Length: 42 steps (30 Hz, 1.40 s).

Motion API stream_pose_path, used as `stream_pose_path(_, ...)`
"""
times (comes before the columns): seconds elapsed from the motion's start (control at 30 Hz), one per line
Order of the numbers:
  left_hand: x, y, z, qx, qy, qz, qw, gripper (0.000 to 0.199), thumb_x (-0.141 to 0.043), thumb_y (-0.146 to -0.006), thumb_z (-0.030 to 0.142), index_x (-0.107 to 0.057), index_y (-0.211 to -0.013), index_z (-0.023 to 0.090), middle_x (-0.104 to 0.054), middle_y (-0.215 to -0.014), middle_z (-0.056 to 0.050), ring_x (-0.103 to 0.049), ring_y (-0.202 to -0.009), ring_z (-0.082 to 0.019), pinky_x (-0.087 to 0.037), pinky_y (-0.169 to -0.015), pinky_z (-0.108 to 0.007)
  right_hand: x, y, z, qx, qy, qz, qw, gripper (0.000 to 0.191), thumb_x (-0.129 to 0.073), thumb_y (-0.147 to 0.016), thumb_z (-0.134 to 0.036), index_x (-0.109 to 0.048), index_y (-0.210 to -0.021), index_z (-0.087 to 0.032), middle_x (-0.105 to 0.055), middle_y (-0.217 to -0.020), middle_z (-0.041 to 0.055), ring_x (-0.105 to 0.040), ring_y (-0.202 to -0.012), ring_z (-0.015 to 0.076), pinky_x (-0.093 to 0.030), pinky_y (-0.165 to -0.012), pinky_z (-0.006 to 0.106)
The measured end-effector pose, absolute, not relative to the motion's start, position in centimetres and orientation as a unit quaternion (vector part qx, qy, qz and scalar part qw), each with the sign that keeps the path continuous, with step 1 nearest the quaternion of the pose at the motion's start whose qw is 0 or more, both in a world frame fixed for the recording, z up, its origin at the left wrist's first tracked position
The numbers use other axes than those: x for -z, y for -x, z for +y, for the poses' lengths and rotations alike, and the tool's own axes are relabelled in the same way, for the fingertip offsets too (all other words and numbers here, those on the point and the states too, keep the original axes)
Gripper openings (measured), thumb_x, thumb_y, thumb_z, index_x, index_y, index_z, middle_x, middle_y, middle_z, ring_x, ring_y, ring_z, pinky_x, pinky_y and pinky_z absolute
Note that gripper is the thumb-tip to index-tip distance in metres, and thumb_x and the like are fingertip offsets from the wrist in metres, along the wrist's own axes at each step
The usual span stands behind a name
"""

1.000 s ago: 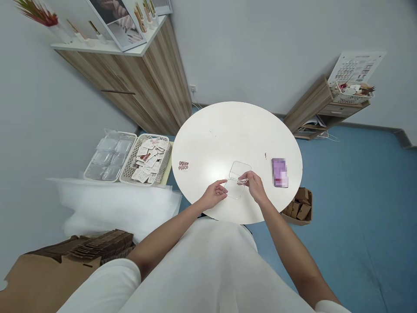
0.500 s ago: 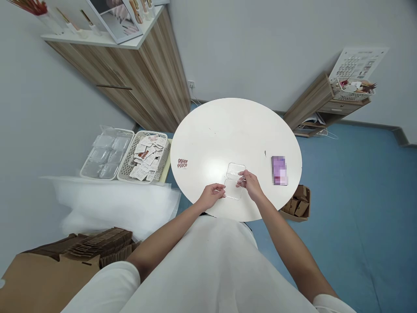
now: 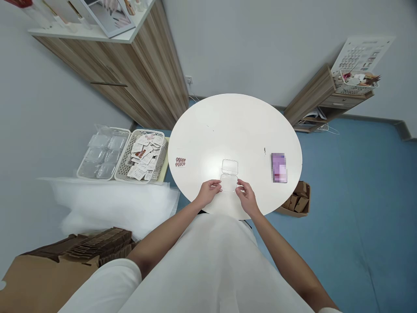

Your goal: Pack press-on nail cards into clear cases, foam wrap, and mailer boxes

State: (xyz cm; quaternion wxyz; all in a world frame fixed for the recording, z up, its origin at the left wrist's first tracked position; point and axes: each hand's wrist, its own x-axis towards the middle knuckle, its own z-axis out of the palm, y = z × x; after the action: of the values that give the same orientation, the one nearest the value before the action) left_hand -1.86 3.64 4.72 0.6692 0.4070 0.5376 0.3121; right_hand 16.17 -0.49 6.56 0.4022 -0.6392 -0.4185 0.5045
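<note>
A clear plastic case (image 3: 229,182) lies at the near side of the white oval table (image 3: 241,121), its hinged lid raised on the far side. My left hand (image 3: 210,192) grips the case's left edge between thumb and fingers. On the opposite edge, my right hand (image 3: 246,196) holds it the same way. Toward the table's left side is a small sheet of reddish-brown oval pieces (image 3: 180,162). A purple and pink item (image 3: 279,168), partly pixelated, rests at the right.
Left of the table stand a basket of printed cards (image 3: 117,171) and a basket of clear cases (image 3: 81,169). A cardboard box (image 3: 298,213) is at the lower right, a wooden cabinet (image 3: 156,56) behind left.
The clear case has straightened and moved slightly left. My right hand has shifted from near its hinge down to the right edge of the near half.
</note>
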Motion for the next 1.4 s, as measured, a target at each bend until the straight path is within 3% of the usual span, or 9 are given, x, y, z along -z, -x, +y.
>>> stream_pose_path(0.17, -1.9, 0.7, 3.9, -0.296, -0.443, 0.557, 0.637, 0.032, -0.059, -0.074, 0.027, -0.053, -0.105, 0.019, -0.058, -0.081, -0.002, -0.063, -0.068, -0.012, -0.050, -0.074, -0.034, -4.8, -16.8, -0.1, -0.522, 0.667, -0.362, 0.389, 0.046, -0.054, -0.072, -0.038, -0.050, -0.116, -0.024, -0.051, -0.117, 0.0078, -0.053, -0.094, 0.0172, -0.046, -0.080, 0.036)
stream_pose_path(0.43, 0.8, -1.3, 5.1, -0.246, -0.506, 0.614, 0.554, 0.025, -0.053, -0.076, 0.019, -0.055, -0.101, 0.018, -0.059, -0.077, -0.001, -0.060, -0.072, -0.013, -0.046, -0.075, -0.031, -1.6, -17.8, 1.6, -0.550, 0.678, -0.320, 0.368, 0.048, -0.054, -0.069, -0.032, -0.052, -0.115, -0.020, -0.055, -0.115, 0.0081, -0.055, -0.095, 0.0173, -0.043, -0.087, 0.037)
stream_pose_path(0.67, 0.7, -2.0, 4.8, -0.215, -0.530, 0.645, 0.506, 0.029, -0.054, -0.072, 0.013, -0.058, -0.101, 0.018, -0.058, -0.098, -0.006, -0.055, -0.087, -0.016, -0.046, -0.080, -0.031, -0.8, -18.4, 2.0, -0.549, 0.677, -0.359, 0.333, 0.045, -0.051, -0.069, -0.029, -0.052, -0.113, -0.021, -0.054, -0.114, 0.0072, -0.053, -0.097, 0.0183, -0.045, -0.084, 0.036)
stream_pose_path(1.03, 1.0, -2.3, 3.4, -0.227, -0.510, 0.665, 0.497, 0.044, -0.055, -0.071, 0.011, -0.049, -0.114, 0.018, -0.056, -0.108, -0.008, -0.052, -0.093, -0.016, -0.045, -0.079, -0.031, 0.3, -18.4, 1.0, -0.542, 0.677, -0.397, 0.301, 0.045, -0.047, -0.071, -0.028, -0.048, -0.116, -0.021, -0.050, -0.113, 0.0088, -0.055, -0.089, 0.0174, -0.048, -0.078, 0.035)
stream_pose_path(1.4, -0.2, 1.2, 3.9, -0.213, -0.541, 0.633, 0.510, 0.042, -0.058, -0.072, 0.020, -0.049, -0.113, 0.020, -0.053, -0.113, -0.008, -0.051, -0.098, -0.018, -0.044, -0.079, -0.032, -1.4, -16.2, 0.2, -0.393, 0.718, -0.457, 0.349, 0.043, -0.045, -0.075, -0.028, -0.042, -0.117, -0.022, -0.047, -0.111, 0.0093, -0.050, -0.088, 0.0183, -0.047, -0.073, 0.036)
